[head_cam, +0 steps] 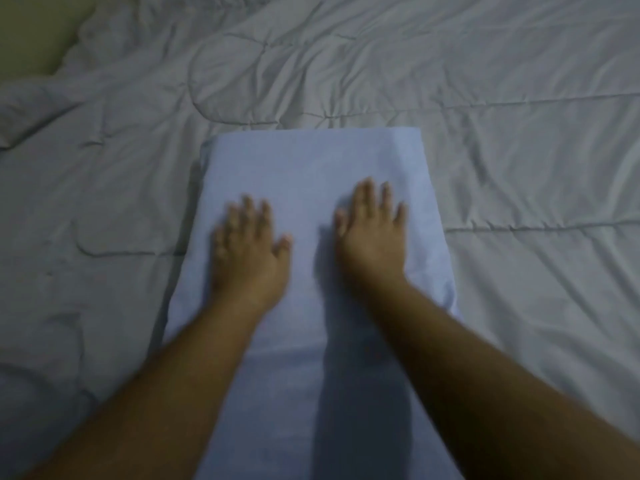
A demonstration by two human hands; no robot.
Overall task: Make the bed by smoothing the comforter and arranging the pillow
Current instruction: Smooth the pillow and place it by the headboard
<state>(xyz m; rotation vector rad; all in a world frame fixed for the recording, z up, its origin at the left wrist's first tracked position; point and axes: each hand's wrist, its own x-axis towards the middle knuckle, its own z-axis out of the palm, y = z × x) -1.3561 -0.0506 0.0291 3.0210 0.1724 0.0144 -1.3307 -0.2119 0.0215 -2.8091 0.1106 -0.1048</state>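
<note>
Head view looks down on a grey quilted comforter (485,98) that covers the bed, creased and rumpled most heavily toward the far left. It looks soft, light and limp, so it should flatten under sweeping palms and shift best when pulled from an edge or corner. On top of it, in the middle, lies a pale blue pillow (311,161), long side running away from the person. It reads as plump, yielding and easy to lift; its two short ends or far corners look like the surest places to take hold. The left hand (247,244) and right hand (372,233) rest flat on the pillow, palms down, fingers spread and gripping nothing. Motion blur softens both hands.
</note>
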